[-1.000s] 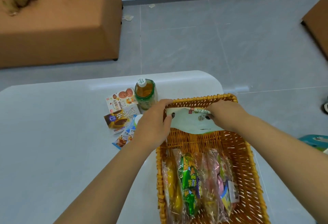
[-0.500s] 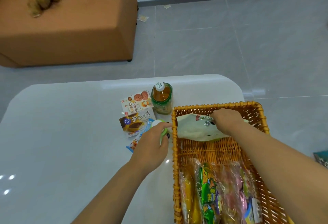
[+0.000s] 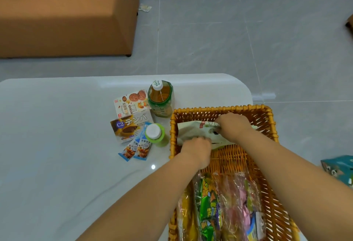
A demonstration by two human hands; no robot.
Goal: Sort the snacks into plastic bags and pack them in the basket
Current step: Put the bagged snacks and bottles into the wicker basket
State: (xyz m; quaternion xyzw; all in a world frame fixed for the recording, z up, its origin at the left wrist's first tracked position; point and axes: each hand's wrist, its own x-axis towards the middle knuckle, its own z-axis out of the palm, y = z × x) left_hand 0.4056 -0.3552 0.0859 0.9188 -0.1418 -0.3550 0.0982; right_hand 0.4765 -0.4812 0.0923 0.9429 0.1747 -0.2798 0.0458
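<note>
Sitting under both hands, the basket has the pouch at its far end. Right hand grips the pouch's top, left hand curls onto its near edge. Bagged snacks lie behind the wrists.

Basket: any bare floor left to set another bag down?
Basket: a bare wicker strip lies between the white pouch at the far end and the bagged snacks nearest the camera. Both hands crowd the pouch end.

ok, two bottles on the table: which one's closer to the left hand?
The small green bottle with the white cap, just left of the basket near the left hand. The taller tea bottle stands farther back.
</note>
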